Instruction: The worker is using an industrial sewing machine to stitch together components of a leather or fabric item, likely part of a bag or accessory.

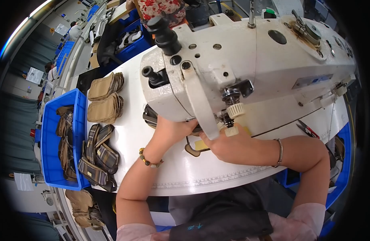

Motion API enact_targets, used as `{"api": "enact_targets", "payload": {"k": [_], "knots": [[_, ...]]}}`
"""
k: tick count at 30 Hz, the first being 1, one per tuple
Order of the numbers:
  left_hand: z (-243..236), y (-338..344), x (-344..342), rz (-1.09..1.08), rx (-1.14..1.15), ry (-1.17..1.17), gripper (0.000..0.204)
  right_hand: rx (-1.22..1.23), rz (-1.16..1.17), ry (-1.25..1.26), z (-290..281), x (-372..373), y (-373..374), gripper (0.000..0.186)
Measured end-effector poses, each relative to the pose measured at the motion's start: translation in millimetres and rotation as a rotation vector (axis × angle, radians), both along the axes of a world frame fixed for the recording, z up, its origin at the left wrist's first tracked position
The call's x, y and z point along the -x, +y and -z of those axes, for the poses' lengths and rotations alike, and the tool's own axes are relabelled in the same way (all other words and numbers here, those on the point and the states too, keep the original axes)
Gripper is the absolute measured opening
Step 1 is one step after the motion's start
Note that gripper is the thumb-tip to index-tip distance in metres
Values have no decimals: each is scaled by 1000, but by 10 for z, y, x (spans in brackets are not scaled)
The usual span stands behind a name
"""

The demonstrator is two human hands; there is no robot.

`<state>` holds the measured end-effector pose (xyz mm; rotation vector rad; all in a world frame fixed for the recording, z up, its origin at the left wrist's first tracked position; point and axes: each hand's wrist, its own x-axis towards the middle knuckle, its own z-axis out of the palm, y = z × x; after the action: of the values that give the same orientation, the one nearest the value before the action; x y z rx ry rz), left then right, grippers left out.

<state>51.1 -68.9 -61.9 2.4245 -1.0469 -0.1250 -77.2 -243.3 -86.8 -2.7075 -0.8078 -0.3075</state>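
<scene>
Both my hands are close together under the head of a white sewing machine point(201, 72). My left hand point(173, 130) has its fingers closed at the edge of a dark fabric piece point(150, 116), which shows just left of the hand. The machine head covers most of those fingertips. My right hand point(229, 145) is curled, thumb side toward the left hand, beside the needle area; the piece's dark edge shows between the two hands. What lies under the needle is hidden. A small tan shape with a dark rim point(191, 151) sits on the tabletop in front.
Two stacks of tan fabric pieces point(102, 109) lie at left. Nearer are plaid sewn pieces point(100, 154), beside a blue bin point(78, 136) of similar pieces. Red-handled snips point(308, 129) rest at right on the white table point(185, 180). Another blue bin point(345, 160) stands right.
</scene>
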Motion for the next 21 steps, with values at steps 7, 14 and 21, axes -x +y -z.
{"api": "enact_targets", "payload": {"k": [7,14,21], "knots": [[-171,-82,63,-60,-30,86,39,9,-16,-60,10,-30,-28,45],[14,-12,41,-72,61,13,30,43,-16,-80,-34,-45,-48,47],[-241,194,11,-4,171,144,25,164,-51,-84,85,-82,-68,52]]}}
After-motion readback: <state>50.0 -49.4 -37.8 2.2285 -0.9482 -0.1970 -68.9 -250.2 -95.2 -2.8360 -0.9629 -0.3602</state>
